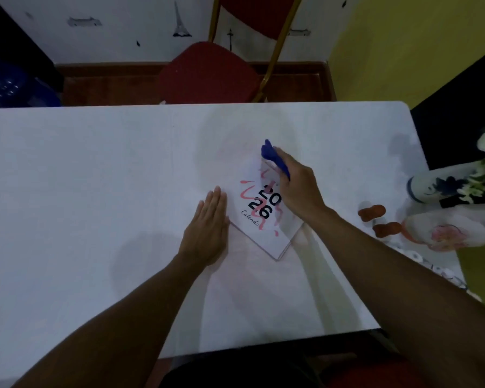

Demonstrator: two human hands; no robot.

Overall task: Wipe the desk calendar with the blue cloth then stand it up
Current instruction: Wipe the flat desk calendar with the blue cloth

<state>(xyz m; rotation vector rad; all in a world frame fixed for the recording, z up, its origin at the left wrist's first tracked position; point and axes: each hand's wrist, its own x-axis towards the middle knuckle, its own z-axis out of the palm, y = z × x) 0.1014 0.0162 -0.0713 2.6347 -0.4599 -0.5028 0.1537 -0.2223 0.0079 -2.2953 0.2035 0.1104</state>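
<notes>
The right hand (pixel 297 189) grips the blue cloth (pixel 273 156) — pressed on the calendar (pixel 259 217), which lies flat between both hands. The left hand (pixel 210 222) rests spread, palm down, at the calendar's edge on the worktop (pixel 95 169).

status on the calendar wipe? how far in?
Done: blue cloth is picked up, gripped in the right hand. In hand: that hand presses the cloth on the far part of the desk calendar, which lies flat on the table; the left hand lies flat at its left edge. Left: finish wiping, then stand the calendar up.
</notes>
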